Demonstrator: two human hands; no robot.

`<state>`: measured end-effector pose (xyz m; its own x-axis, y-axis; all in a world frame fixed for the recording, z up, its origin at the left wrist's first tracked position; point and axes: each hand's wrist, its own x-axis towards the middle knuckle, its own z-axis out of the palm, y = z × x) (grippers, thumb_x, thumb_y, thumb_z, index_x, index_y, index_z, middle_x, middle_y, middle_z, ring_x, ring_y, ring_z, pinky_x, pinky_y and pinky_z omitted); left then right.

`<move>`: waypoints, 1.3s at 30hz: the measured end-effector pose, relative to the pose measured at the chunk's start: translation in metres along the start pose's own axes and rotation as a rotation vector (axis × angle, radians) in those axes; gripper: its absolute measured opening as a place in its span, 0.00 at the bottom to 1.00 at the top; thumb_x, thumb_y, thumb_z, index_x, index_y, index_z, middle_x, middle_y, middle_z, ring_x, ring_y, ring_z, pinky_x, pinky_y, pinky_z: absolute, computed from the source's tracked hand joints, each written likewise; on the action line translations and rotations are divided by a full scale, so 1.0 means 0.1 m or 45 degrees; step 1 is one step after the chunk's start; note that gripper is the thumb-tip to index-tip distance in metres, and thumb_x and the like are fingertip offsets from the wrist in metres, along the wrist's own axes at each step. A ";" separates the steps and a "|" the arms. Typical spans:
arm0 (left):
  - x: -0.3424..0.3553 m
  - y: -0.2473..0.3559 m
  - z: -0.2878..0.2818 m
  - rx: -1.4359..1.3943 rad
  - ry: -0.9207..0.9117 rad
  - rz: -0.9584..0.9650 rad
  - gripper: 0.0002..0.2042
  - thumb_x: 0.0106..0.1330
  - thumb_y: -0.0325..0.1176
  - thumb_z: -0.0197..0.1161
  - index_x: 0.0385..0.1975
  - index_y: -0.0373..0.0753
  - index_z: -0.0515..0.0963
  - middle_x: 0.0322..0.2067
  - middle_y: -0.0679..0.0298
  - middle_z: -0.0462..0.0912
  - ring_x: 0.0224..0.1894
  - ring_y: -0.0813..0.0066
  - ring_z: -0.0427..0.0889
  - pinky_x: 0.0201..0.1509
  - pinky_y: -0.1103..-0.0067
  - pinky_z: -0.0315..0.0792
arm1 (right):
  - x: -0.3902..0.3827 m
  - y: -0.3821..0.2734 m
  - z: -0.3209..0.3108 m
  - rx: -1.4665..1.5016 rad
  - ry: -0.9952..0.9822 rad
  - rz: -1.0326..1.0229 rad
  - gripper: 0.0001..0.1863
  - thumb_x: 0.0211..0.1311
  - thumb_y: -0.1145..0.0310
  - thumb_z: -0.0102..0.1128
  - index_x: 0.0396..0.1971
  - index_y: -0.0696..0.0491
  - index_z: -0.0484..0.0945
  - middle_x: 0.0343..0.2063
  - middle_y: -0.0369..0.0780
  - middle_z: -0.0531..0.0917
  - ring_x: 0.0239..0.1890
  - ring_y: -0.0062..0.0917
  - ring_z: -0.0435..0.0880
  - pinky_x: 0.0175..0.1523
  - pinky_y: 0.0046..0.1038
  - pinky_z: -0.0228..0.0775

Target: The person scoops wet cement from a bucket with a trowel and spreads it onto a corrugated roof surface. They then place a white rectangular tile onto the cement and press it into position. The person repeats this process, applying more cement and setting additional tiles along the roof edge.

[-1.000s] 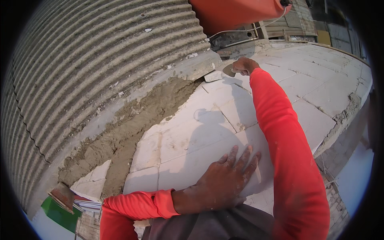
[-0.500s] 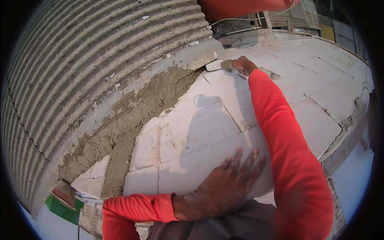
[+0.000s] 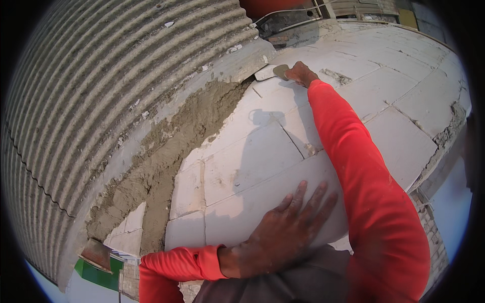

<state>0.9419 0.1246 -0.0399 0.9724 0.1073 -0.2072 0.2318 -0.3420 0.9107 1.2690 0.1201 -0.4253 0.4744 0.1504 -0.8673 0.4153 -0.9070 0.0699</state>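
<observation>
My left hand [image 3: 283,227] lies on the pale block wall [image 3: 242,197], low and near my body, fingers spread and nothing in it. Far ahead, my right hand [image 3: 302,74] is closed round a trowel [image 3: 267,72]. The trowel's light blade lies against the wall's upper corner, beside the edge of the corrugated sheet; the handle is mostly hidden by my fingers. From close to the blade, a rough band of wet grey mortar [image 3: 177,136] runs down to the lower left, along the joint between sheet and blocks.
The corrugated grey sheet [image 3: 126,65] fills the left side, with small white crumbs on it. A reddish-brown plate [image 3: 97,254] and a green panel [image 3: 98,272] show at lower left. A thin pale cable [image 3: 288,12] crosses near a dark gap at the top.
The view has shifted slightly, so the wall and sheet sit a little differently. My right hand still grips the trowel in the same corner; my left hand stays flat on the blocks.
</observation>
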 end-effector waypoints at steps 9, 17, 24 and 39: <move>-0.06 0.07 0.03 0.012 0.003 -0.048 0.38 0.61 0.35 0.67 0.75 0.35 0.66 0.78 0.47 0.60 0.74 0.42 0.68 0.62 0.64 0.82 | 0.02 -0.13 0.00 -0.033 -0.149 0.010 0.29 0.57 0.54 0.64 0.52 0.61 0.85 0.46 0.52 0.90 0.43 0.40 0.93 0.50 0.37 0.83; 0.02 0.05 -0.11 -0.010 -0.072 -0.066 0.39 0.65 0.43 0.68 0.76 0.37 0.65 0.77 0.48 0.62 0.73 0.43 0.68 0.64 0.64 0.80 | 0.05 -0.18 0.13 0.048 -0.005 -0.118 0.29 0.57 0.54 0.63 0.48 0.64 0.84 0.41 0.55 0.91 0.36 0.48 0.92 0.46 0.44 0.83; 0.06 0.08 -0.14 0.036 -0.072 -0.036 0.35 0.69 0.40 0.63 0.76 0.39 0.66 0.76 0.51 0.64 0.73 0.46 0.68 0.66 0.67 0.79 | 0.03 -0.04 0.19 -0.013 0.041 -0.134 0.30 0.60 0.54 0.60 0.55 0.62 0.82 0.56 0.55 0.86 0.55 0.45 0.89 0.61 0.40 0.79; 0.12 -0.04 -0.16 0.185 -0.058 0.045 0.35 0.71 0.38 0.60 0.78 0.39 0.63 0.77 0.54 0.64 0.73 0.48 0.69 0.60 0.70 0.84 | 0.15 -0.07 0.24 0.140 0.073 -0.052 0.28 0.59 0.53 0.61 0.47 0.63 0.84 0.42 0.54 0.90 0.41 0.45 0.91 0.50 0.40 0.81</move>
<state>0.9521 0.1416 -0.0402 0.9795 0.0515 -0.1948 0.1955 -0.4768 0.8570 1.2545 0.1191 -0.4508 0.5041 0.2073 -0.8384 0.3489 -0.9369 -0.0219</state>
